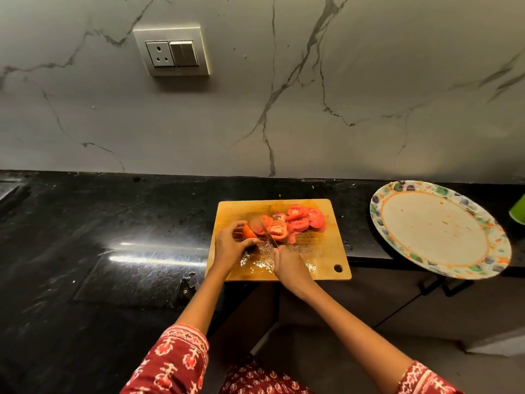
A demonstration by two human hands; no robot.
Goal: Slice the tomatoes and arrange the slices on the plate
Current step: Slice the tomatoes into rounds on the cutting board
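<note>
Slicing the last red tomato wedge, pinched by your left hand on the wooden cutting board: keep fingertips tucked from the steel knife your right hand clasps; the floral plate waits bare.

Knife: handle buried inside right hand, blade motion-blurred, edge unreadable. Left hand covers most of the tomato piece; its size is unclear. Green object cut off by right frame edge, can't identify. Slices overlap, count unclear. Both sleeves cropped at bottom.
</note>
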